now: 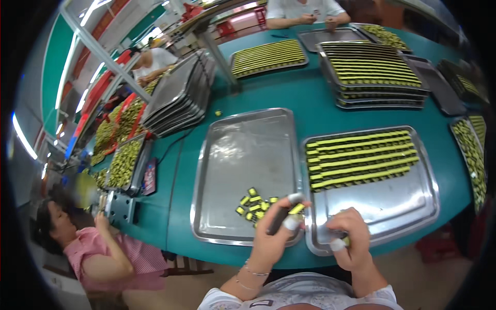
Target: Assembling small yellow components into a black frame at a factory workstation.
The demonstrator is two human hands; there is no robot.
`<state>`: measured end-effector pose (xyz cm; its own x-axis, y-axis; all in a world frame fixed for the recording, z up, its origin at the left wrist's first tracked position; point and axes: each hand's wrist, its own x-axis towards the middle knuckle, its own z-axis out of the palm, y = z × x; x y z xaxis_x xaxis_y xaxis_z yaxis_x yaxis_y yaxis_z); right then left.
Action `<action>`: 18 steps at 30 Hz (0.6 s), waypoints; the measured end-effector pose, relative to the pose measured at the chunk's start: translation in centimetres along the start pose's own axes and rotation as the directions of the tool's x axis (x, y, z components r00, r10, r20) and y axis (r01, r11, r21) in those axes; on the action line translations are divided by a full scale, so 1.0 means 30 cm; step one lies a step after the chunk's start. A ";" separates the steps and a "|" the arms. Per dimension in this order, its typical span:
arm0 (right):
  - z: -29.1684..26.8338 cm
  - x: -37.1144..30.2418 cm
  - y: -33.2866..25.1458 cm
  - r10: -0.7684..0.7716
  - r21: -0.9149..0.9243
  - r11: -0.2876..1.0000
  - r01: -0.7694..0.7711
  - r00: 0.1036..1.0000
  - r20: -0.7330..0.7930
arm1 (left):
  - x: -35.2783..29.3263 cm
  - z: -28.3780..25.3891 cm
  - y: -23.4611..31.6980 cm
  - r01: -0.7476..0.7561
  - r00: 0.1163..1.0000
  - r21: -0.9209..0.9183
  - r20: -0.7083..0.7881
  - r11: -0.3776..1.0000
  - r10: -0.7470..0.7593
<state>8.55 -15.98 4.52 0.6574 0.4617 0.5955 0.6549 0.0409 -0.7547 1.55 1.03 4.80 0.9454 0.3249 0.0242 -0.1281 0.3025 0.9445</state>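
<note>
My left hand (273, 232), with pale covers on the fingertips, is closed on a small yellow-and-black block-shaped part (296, 208) over the left tray's near right corner. A dark elongated piece (278, 221) also shows in that hand. My right hand (354, 237) pinches another small yellowish part (346, 241), mostly hidden by the fingers, at the near edge of the right tray. Loose parts of the same kind (253, 200) lie in a heap in the left metal tray (243, 150). Several neat rows of them (361, 160) fill the far half of the right metal tray (382, 206).
Beyond the right tray stands a stack of filled trays (377, 72), and a filled tray (268, 57) lies far left of it. Stacked bare trays (181, 98) lean beside a metal post. A person in pink (103, 248) works at left; another person's hands (320, 19) are across the table.
</note>
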 end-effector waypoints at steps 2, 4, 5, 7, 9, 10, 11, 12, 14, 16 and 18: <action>0.002 -0.008 -0.021 0.005 -0.025 1.000 -0.004 0.999 0.047 | -0.029 -0.025 -0.003 -0.046 0.999 -0.070 0.006 0.996 0.047; -0.016 -0.032 -0.021 -0.018 -0.037 0.999 0.025 0.984 0.177 | -0.053 -0.037 -0.006 -0.067 0.997 -0.085 0.037 0.994 0.070; -0.027 -0.038 -0.029 -0.013 -0.075 0.997 0.031 0.974 0.226 | -0.077 -0.032 -0.008 -0.032 0.999 -0.112 0.015 0.993 0.034; -0.034 -0.061 -0.046 0.126 -0.089 0.990 -0.107 0.960 0.250 | -0.094 -0.017 -0.019 0.014 0.997 -0.170 -0.070 0.985 -0.026; -0.034 -0.050 -0.076 0.150 -0.156 0.980 -0.120 0.969 0.197 | -0.101 -0.015 -0.015 0.050 0.998 -0.229 -0.024 0.972 -0.057; -0.032 -0.048 -0.068 0.143 -0.191 0.976 -0.108 0.974 0.177 | -0.096 -0.015 -0.013 0.069 0.997 -0.245 -0.017 0.967 -0.076; -0.028 -0.050 -0.060 0.131 -0.224 0.970 -0.094 0.979 0.158 | -0.096 -0.015 -0.010 0.086 0.996 -0.258 -0.011 0.962 -0.092; -0.015 -0.055 -0.059 0.150 -0.211 0.970 -0.122 0.981 0.123 | -0.105 -0.013 -0.010 0.084 0.996 -0.263 -0.007 0.961 -0.089; -0.002 -0.055 -0.047 0.151 -0.221 0.968 -0.122 0.981 0.122 | -0.110 -0.014 -0.016 0.076 0.996 -0.242 -0.029 0.967 -0.086; 0.004 -0.057 -0.046 0.152 -0.232 0.965 -0.119 0.980 0.126 | -0.117 -0.018 -0.020 0.042 0.997 -0.205 -0.052 0.978 -0.054; 0.006 -0.058 -0.049 0.134 -0.246 0.965 -0.094 0.980 0.150 | -0.125 -0.015 -0.017 0.024 0.997 -0.181 -0.068 0.983 -0.036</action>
<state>6.37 -16.69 4.54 0.6760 0.5903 0.4411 0.6614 -0.2220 -0.7165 -2.07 0.06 4.06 0.9271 0.3735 -0.0324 -0.1578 0.4672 0.8700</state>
